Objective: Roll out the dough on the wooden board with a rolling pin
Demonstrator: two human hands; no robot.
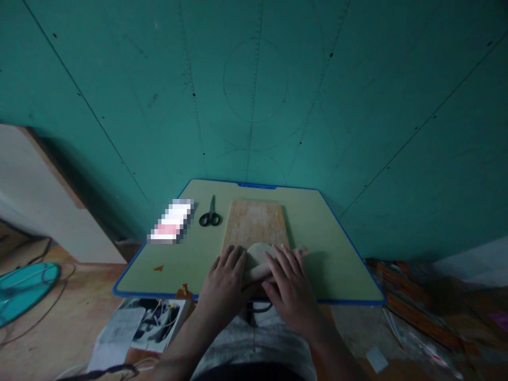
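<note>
Left hand [225, 280] and right hand [289, 283] palms down on pale rolling pin [256, 272], near end of wooden board [256, 219]. Grip, both: fingers extended over pin, not wrapped round. Pale rounded dough [260, 254] just beyond pin, between hands. Black-handled scissors [210, 218] on counter [325, 227], left of board.

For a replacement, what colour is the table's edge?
Blue: the table's edge, best seen in the head view.

Left grip [225, 278] and right grip [289, 278] touch rolling pin [256, 273].
</note>
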